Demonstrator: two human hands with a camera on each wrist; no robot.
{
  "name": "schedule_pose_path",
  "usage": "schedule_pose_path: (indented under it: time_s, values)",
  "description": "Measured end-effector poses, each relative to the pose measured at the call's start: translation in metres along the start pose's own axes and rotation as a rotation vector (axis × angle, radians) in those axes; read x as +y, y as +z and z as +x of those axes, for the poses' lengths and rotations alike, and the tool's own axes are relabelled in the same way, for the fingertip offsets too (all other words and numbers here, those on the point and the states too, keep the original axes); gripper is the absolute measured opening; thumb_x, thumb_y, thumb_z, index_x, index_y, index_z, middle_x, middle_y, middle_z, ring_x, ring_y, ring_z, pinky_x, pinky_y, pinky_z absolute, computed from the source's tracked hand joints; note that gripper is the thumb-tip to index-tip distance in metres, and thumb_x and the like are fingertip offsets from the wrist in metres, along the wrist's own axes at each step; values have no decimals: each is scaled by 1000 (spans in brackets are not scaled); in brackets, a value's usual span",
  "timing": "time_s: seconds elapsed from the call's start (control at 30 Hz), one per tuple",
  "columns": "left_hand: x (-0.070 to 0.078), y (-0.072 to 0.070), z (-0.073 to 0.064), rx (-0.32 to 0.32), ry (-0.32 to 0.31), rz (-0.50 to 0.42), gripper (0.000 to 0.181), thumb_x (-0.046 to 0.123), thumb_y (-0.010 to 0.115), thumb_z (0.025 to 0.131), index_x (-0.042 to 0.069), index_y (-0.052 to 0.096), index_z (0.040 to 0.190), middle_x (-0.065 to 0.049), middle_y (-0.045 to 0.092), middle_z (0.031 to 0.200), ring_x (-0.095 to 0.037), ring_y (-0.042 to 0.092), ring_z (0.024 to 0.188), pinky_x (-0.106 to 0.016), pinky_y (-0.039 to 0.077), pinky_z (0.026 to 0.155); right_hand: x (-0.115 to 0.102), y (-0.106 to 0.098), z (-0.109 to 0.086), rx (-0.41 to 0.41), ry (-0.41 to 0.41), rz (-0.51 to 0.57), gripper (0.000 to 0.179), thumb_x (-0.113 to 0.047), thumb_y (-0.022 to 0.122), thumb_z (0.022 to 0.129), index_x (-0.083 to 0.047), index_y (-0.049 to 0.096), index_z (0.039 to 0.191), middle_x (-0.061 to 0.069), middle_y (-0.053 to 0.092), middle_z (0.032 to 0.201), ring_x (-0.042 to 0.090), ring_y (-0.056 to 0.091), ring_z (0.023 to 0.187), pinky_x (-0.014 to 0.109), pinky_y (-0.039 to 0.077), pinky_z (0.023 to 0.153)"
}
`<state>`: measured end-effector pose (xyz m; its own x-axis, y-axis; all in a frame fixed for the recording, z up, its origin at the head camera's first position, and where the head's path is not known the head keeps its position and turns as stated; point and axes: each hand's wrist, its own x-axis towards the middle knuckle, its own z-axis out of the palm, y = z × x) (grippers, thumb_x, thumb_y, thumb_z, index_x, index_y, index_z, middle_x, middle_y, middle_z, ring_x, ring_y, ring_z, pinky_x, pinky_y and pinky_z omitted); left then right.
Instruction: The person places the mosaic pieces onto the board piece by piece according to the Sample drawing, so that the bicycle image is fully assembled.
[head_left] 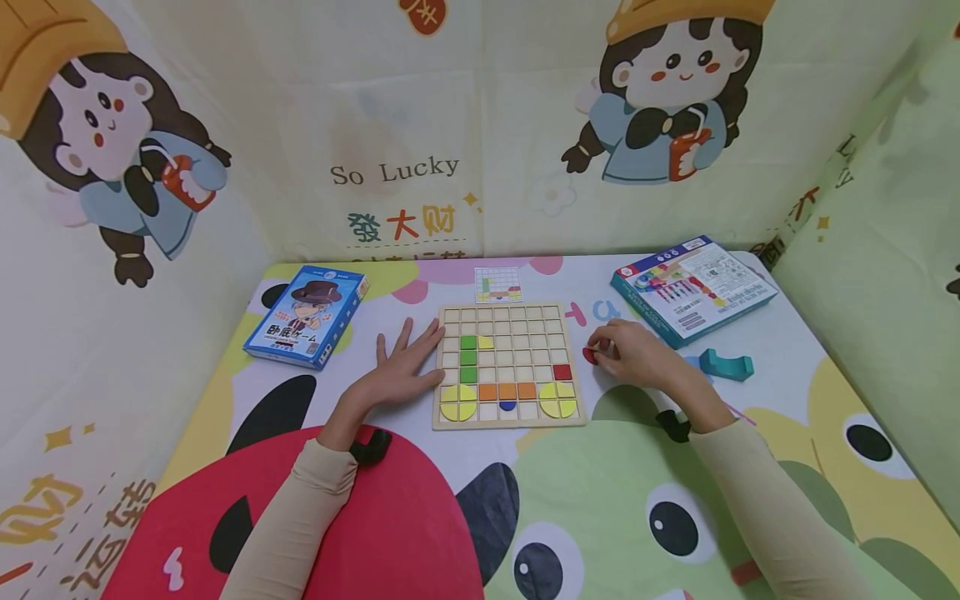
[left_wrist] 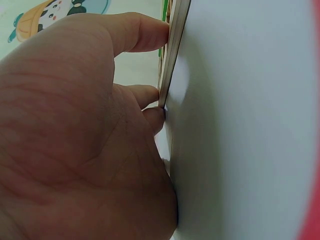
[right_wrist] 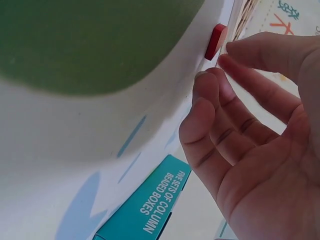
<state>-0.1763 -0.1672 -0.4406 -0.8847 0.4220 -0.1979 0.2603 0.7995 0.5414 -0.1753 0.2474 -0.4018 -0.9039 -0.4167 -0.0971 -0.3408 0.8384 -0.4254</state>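
Note:
A square wooden grid board (head_left: pixel 521 323) lies on the table in the head view. In its cells sit green squares (head_left: pixel 468 357), orange squares (head_left: pixel 507 392), yellow quarter-round pieces (head_left: pixel 458 402), a dark red square (head_left: pixel 562 372) and a blue half-round piece (head_left: pixel 507 406). My left hand (head_left: pixel 401 367) rests with spread fingers against the board's left edge; in the left wrist view, fingertips (left_wrist: pixel 155 35) touch its side. Just off the board's right side, my right hand (head_left: pixel 628 353) pinches a small red piece (head_left: pixel 589 356) at its fingertips. The right wrist view shows this red piece (right_wrist: pixel 215 42) beside the thumb.
A small pattern card (head_left: pixel 498 285) lies behind the board. To the left is a blue game box (head_left: pixel 306 317); to the right lies a teal-edged box (head_left: pixel 693 287), with a curved teal piece (head_left: pixel 726 365) in front of it. Printed fabric hangs behind the table.

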Motion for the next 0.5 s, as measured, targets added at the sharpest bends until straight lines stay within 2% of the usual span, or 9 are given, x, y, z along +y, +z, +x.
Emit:
schedule_pose_path:
  time_s: [0.2,0.3,0.5]
  values:
    - [0,0,1,2,0,5,85,48,56,101,21,17,172,0,7,182,-37,-19,167,-73,-24,123,-2,0,0,-11,-41,3,33,-1,69,95,-9,77,125,14,70,111,23,60,95,28,56,76]
    - [1,0,1,1,0,8,85,48,56,101,21,17,172,0,7,182,-37,-19,167,-73,-24,123,-2,0,0,-16,-54,1,33,-2,72,94,-9,77,125,14,69,109,23,61,94,28,56,75]
    - [2,0,0,1,-4,9,85,48,56,101,21,17,172,-1,7,182,-37,-19,167,-72,-24,123,-3,2,-1,-26,-28,-16,30,-9,77,94,-8,77,124,15,70,112,21,62,96,30,60,78]
